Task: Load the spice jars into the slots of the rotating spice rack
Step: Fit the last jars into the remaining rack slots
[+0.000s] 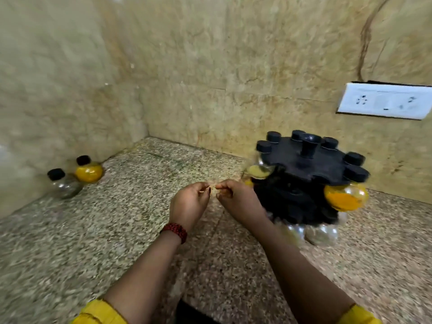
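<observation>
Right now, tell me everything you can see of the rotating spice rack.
The rotating spice rack is black, plastic-looking, with a scalloped top disc and a central knob. It stands upright on the speckled stone counter, right of centre near the back wall. Black-capped round jars hang around the upper tier, one holding orange-yellow powder; more clear jars sit in the lower tier. It looks blurred. The right hand is just beside it; contact unclear.

Rack [304,183] lower tier: smeared by blur, jar count unreadable.
Right hand [238,202]: possibly empty; curled fingers hid the palm.
</observation>
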